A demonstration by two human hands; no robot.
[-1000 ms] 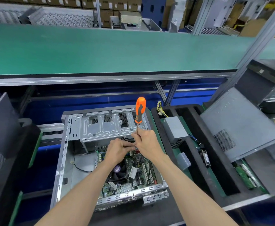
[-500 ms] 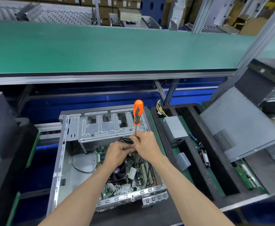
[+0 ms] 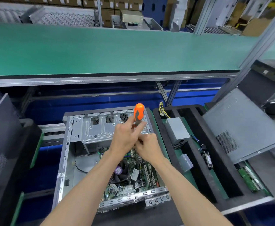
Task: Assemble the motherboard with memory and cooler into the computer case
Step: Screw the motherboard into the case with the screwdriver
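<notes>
Both at frame centre: left hand (image 3: 125, 137) gripping orange screwdriver (image 3: 138, 113) upright, right hand (image 3: 147, 146) pinching its shaft, above motherboard (image 3: 133, 173) seated inside open computer case (image 3: 71, 154).

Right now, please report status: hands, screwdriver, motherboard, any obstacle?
Left hand grips screwdriver handle; right hand pinches low on its shaft. Motherboard sits in open case, cooler mounted. Tip hidden behind hands; no obstacle seen.
</notes>
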